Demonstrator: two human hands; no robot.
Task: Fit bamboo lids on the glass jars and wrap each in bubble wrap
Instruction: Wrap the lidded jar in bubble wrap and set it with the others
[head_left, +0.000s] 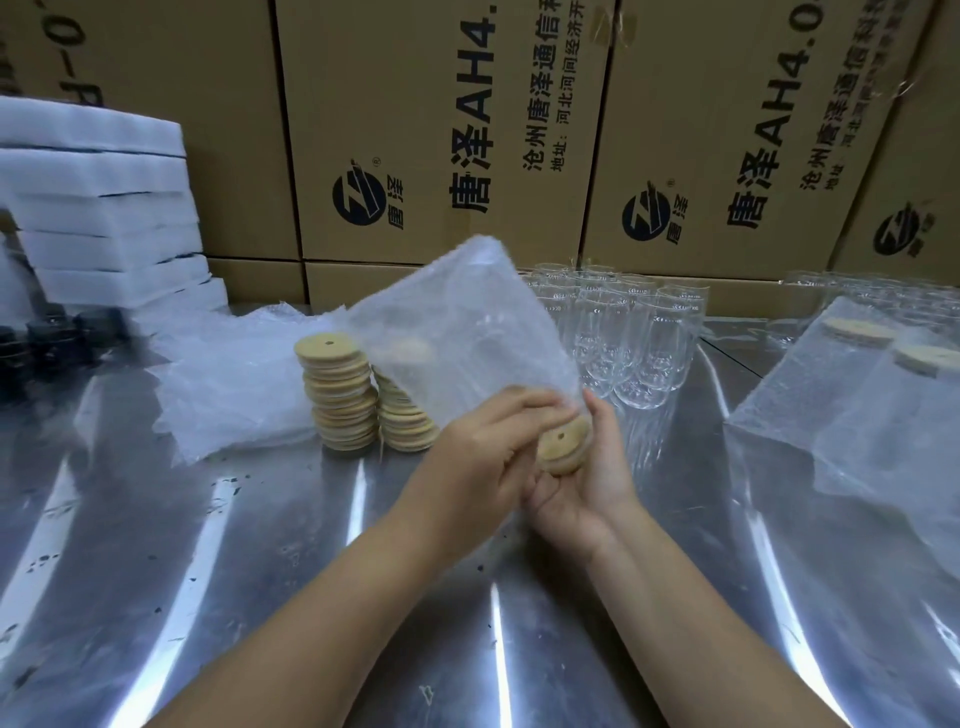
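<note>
A glass jar with a bamboo lid (563, 447) sits inside a bubble wrap bag (462, 332), the lid end facing me. My right hand (592, 478) cups the lidded end from below and the right. My left hand (483, 452) pinches the bag's edge at the lid, fingers curled over it. The bag stands up and back from my hands. Two stacks of bamboo lids (340, 392) rest on the metal table just left of my hands. Several bare glass jars (634, 338) are grouped behind my right hand.
A pile of bubble wrap bags (228, 384) lies left of the lid stacks. Wrapped lidded jars (857, 395) lie at the right. White foam sheets (104, 208) are stacked at the far left. Cardboard boxes (441, 130) wall the back. Dark caps (47, 338) sit at the left edge.
</note>
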